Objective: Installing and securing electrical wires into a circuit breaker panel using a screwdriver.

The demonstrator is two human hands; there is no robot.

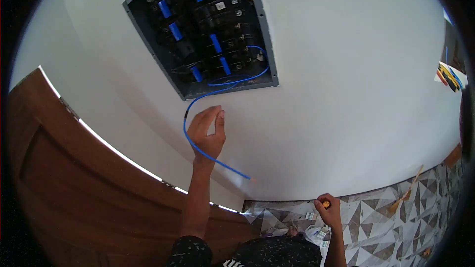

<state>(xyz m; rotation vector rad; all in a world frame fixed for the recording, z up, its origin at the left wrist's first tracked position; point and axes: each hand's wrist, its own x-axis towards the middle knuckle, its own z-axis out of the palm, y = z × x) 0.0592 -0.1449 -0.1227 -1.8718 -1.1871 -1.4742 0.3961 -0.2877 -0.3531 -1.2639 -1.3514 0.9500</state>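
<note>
My left hand [208,131] is raised just below the breaker panel box [273,71], thumb and fingertips drawn together in a pinch; whatever is between them, if anything, is too small to make out. A blue wire [232,169] comes out of the box, bends round the left of this hand and crosses over my wrist. Black tape or a mark shows on it, and its bare copper end hangs free to the right. Low on the right, my right hand [330,212] is closed round a tool with a round orange-and-black handle [326,204]; the rest is hidden in the fist.
Inside the grey box are black breakers with several blue strips [215,43]. A brown wooden door [89,178] stands at the left. Hand tools [449,76] lie at the far right. On the patterned floor are a broom [396,205] and small packages [316,232] near my feet.
</note>
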